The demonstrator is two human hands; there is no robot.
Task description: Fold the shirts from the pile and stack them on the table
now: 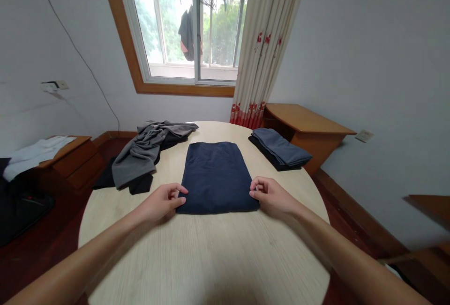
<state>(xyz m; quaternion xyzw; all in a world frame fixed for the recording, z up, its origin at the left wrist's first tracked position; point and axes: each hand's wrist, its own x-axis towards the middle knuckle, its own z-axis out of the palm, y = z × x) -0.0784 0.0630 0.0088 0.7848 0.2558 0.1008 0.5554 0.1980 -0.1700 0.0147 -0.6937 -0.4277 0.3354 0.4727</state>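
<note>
A dark navy piece of clothing (218, 178), folded into a flat rectangle, lies in the middle of the round table (197, 258). Its left edge, close to the near corner, is pinched between the thumb and fingers of my left hand (164, 201). On the opposite side my right hand (270, 196) pinches the right edge at about the same height. What kind of garment it is, I cannot tell. The cloth looks smooth and rests on the tabletop.
Crumpled grey clothing (138, 152) lies over black cloth (141, 185) at the table's left. To the right, a folded blue-grey garment (283, 148) sits on a black one (269, 154). Beyond stand a wooden desk (305, 117), a curtain (265, 42) and a window.
</note>
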